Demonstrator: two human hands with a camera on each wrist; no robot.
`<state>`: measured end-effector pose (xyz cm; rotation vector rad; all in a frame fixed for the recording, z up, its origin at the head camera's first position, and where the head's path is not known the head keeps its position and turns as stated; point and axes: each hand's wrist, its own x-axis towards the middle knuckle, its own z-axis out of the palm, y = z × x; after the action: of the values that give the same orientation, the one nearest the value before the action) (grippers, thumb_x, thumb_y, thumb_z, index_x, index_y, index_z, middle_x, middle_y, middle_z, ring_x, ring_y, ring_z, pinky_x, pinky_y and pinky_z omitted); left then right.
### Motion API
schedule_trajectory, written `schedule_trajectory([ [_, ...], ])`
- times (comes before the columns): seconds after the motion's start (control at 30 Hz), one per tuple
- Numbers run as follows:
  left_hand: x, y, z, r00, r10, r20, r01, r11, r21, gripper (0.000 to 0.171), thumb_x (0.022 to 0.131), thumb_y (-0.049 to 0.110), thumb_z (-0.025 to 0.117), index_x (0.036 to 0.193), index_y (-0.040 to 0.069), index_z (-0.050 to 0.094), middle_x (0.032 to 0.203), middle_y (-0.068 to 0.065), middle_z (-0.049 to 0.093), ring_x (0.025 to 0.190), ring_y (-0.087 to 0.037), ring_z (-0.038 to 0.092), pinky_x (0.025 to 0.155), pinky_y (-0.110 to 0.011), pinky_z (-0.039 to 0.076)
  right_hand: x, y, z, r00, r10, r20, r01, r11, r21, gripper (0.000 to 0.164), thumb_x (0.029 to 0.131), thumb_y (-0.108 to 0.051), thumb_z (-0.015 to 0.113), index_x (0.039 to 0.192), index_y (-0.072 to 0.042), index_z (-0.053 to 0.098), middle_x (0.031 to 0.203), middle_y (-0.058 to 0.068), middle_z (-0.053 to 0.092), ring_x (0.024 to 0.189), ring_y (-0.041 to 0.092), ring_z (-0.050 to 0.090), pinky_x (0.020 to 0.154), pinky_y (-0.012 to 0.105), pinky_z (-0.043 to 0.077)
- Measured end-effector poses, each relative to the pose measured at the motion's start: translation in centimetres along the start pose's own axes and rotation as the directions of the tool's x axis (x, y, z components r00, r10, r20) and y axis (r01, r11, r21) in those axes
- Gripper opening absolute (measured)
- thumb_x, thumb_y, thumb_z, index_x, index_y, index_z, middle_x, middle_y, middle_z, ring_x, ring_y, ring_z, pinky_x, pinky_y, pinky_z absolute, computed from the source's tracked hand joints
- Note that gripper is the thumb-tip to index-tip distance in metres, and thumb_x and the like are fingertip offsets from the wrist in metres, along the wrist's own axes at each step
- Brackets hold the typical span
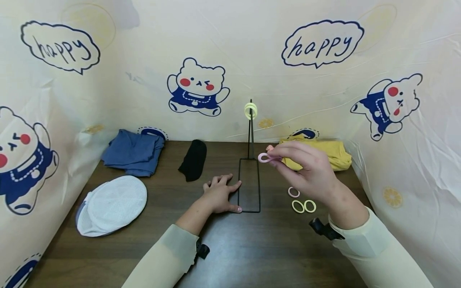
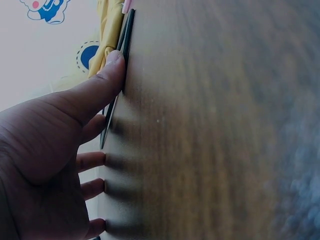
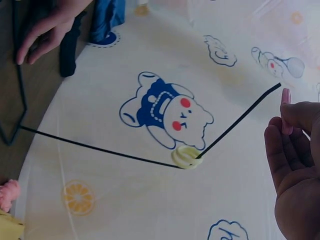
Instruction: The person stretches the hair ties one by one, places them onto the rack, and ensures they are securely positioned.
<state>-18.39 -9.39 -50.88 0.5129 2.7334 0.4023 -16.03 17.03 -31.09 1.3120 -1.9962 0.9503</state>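
Note:
My right hand (image 1: 309, 170) pinches a pink hair tie (image 1: 263, 158) between thumb and fingertips, raised above the table. In the right wrist view the pink hair tie (image 3: 286, 111) shows edge-on near the upturned end of a black wire stand (image 3: 240, 120). Pale yellow hair ties (image 3: 186, 157) hang at the bend of that stand's arm. On the table, my left hand (image 1: 219, 196) spreads its fingers beside the stand's rectangular base (image 1: 259, 188). Its thumb (image 2: 107, 75) rests on the base wire in the left wrist view, with the other fingertips down on the tabletop.
Right of the base lie a pink hair tie (image 1: 293, 192) and two pale yellow hair ties (image 1: 310, 206). Behind them sits folded yellow cloth (image 1: 335, 154) with a small pink fluffy thing (image 3: 9, 194). Blue cloth (image 1: 135, 152), a black sock-like piece (image 1: 193, 160) and a white cap (image 1: 115, 206) lie left.

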Motion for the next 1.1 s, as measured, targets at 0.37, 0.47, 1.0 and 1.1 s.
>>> schedule_trajectory([
  [0.37, 0.1, 0.1, 0.1, 1.0, -0.007, 0.001, 0.007, 1.0, 0.005, 0.1, 0.078, 0.071, 0.078, 0.162, 0.04, 0.033, 0.172, -0.005, 0.018, 0.152, -0.042, 0.017, 0.11, -0.072, 0.02, 0.7, -0.2, 0.8, 1.0, -0.006, 0.017, 0.006, 1.0, 0.024, 0.029, 0.084, 0.005, 0.08, 0.112, -0.002, 0.077, 0.107, 0.005, 0.076, 0.093, 0.016, 0.072, 0.086, 0.023, 0.054],
  [0.47, 0.1, 0.1, 0.1, 1.0, -0.008, 0.0, 0.008, 1.0, 0.007, 0.1, 0.077, 0.072, 0.078, 0.162, 0.04, 0.033, 0.172, -0.005, 0.019, 0.152, -0.042, 0.018, 0.109, -0.072, 0.02, 0.7, 0.1, 1.2, 1.0, 0.003, 0.02, -0.003, 1.0, 0.01, 0.027, 0.085, 0.004, 0.079, 0.111, -0.004, 0.078, 0.108, 0.004, 0.076, 0.094, 0.015, 0.071, 0.086, 0.023, 0.054],
  [1.0, 0.1, 0.2, -0.1, 1.0, -0.012, 0.003, 0.012, 1.0, -0.011, 0.099, 0.078, 0.07, 0.079, 0.161, 0.041, 0.034, 0.172, -0.005, 0.019, 0.152, -0.042, 0.017, 0.11, -0.071, 0.021, 1.4, 2.6, 3.1, 0.996, 0.088, -0.008, -0.088, 0.996, 0.001, 0.027, 0.085, 0.003, 0.082, 0.111, -0.005, 0.079, 0.108, 0.004, 0.075, 0.093, 0.015, 0.07, 0.085, 0.026, 0.054],
  [1.1, 0.2, 0.2, -0.1, 1.0, -0.014, 0.006, 0.014, 1.0, -0.013, 0.099, 0.078, 0.07, 0.079, 0.161, 0.041, 0.034, 0.172, -0.005, 0.019, 0.152, -0.041, 0.017, 0.11, -0.071, 0.02, 1.7, 3.3, 3.3, 0.993, 0.12, -0.014, -0.121, 0.993, -0.004, 0.025, 0.087, 0.001, 0.081, 0.112, -0.006, 0.079, 0.11, 0.004, 0.075, 0.095, 0.016, 0.07, 0.084, 0.025, 0.054],
])
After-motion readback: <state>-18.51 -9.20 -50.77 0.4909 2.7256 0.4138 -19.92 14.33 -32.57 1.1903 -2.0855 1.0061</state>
